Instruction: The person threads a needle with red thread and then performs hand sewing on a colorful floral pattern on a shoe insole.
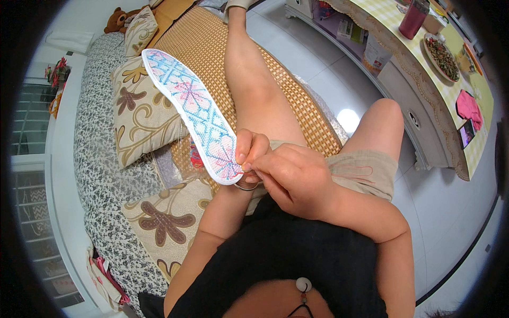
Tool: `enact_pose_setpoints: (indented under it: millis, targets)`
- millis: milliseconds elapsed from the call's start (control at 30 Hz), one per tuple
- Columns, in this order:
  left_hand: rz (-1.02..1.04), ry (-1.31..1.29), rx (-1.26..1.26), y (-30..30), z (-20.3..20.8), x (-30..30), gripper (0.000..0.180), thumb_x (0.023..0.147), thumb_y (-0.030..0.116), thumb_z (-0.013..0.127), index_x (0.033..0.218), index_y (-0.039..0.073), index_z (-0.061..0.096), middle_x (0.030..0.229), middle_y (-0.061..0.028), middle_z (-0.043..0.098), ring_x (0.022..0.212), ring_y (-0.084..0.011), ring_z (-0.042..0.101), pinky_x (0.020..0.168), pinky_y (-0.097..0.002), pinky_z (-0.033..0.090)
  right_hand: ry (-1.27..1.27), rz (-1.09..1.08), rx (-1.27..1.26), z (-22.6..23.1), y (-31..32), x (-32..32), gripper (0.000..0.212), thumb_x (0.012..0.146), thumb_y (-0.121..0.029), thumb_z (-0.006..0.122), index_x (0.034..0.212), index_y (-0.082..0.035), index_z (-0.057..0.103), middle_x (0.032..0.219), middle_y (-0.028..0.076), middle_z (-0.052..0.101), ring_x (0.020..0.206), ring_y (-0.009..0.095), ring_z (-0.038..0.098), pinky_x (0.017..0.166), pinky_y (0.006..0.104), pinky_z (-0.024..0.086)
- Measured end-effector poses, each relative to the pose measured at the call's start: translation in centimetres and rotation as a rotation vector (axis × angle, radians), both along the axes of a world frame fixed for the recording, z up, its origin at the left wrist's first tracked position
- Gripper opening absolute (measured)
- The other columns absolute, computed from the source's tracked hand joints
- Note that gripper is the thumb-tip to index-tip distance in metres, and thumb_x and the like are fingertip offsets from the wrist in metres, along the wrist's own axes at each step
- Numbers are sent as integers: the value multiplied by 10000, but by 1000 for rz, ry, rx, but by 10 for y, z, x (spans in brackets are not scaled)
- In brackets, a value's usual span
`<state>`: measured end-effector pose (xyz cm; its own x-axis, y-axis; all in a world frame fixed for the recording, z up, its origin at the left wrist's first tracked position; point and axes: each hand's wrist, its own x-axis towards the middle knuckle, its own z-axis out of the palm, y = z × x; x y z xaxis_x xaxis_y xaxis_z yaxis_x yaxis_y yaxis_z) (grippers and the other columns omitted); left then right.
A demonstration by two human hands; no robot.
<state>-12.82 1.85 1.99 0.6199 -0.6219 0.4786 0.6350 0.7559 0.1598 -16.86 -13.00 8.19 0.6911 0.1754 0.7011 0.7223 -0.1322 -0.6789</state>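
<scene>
My left hand [251, 151] is closed on the near end of an embroidered shoe insole [188, 100], thumb on top and the other fingers beneath. The insole is white-edged, with blue and pink cross-stitch diamonds and flowers, and it points away to the upper left. At that same near end my right hand [299, 177] pinches a thin sewing needle, barely visible between the fingertips, just over the stitched surface. Red thread [366, 172] trails in a loose loop over my beige shorts. Fingers under the insole are partly hidden.
I sit on a woven mat [185, 40] with patterned cushions [146, 114] to the left. A bundle of red and blue thread [196, 155] lies beside the insole. At right, a table [472, 159] bears a plate of food [441, 57], a dark red bottle [413, 20], a pink cloth [468, 108] and a phone [466, 133].
</scene>
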Motion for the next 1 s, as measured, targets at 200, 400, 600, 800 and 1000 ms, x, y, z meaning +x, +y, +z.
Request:
enact_pose_setpoints:
  millis: [200,400,600,800,1000]
  targets:
    - [-1,-4,-3,-1,0,-1,260,922,241,522,798,15,494,754,-89,472,520,-116,417,452,-227,446,-21,-20,-6,-4,1,0,242,664,32,681,886,-43,620,669,73,558,575,233,563,508,315,437]
    - [-3,1,-2,-1,0,-1,256,919,238,530,799,15,494,757,-90,471,528,-121,427,455,-228,450,-35,-26,-62,-5,0,-1,250,666,15,686,894,-46,605,644,69,533,551,242,539,492,333,416]
    - [0,5,7,-3,1,-1,252,915,235,538,801,15,493,760,-90,471,537,-126,437,457,-229,454,-37,-26,-39,-7,0,0,239,672,20,678,890,-43,604,643,70,528,549,246,533,495,335,418]
    - [14,7,28,-6,3,-1,249,912,232,547,803,15,492,764,-90,470,546,-131,447,460,-230,459,-23,-25,-55,-6,-1,-1,229,673,24,674,882,-43,608,651,74,536,560,252,538,507,333,427]
    - [163,21,206,0,8,-7,244,904,225,564,804,14,493,769,-93,471,554,-138,459,463,-231,465,169,13,39,-9,-7,3,112,751,-8,634,854,-33,599,728,83,594,616,216,577,549,278,451]
